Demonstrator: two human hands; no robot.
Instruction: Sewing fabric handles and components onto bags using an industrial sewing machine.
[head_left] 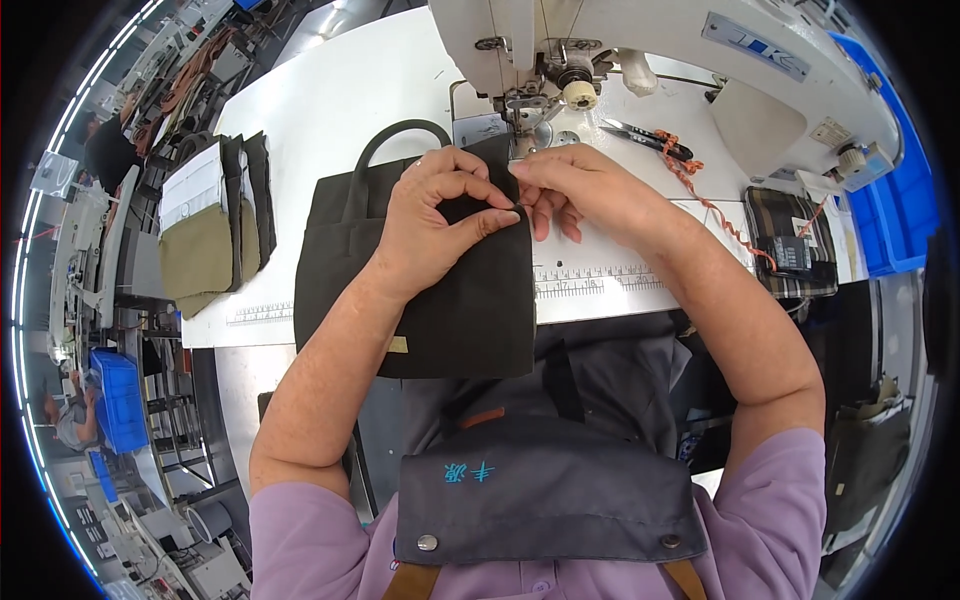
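A dark olive fabric bag (440, 320) with a looped handle (360, 175) lies flat on the white table, its lower part hanging over the front edge. Its upper right corner reaches up to the needle area of a white sewing machine (620, 30). At the bag's right edge, my left hand (430, 215) pinches the fabric between thumb and forefinger. My right hand (590, 185) grips the same edge from the other side, just below the presser foot (525, 125), its other fingers curled. The fingertips of both hands nearly meet; whatever small piece lies between them is hidden.
Folded olive and dark fabric pieces (215, 225) are stacked at the left. Thread snips (645, 138), tied to a coiled orange cord (705, 205), lie right of the needle. A plaid cloth pouch (790, 245) and a blue bin (890, 240) are farther right. A ruler strip (590, 282) runs along the front edge.
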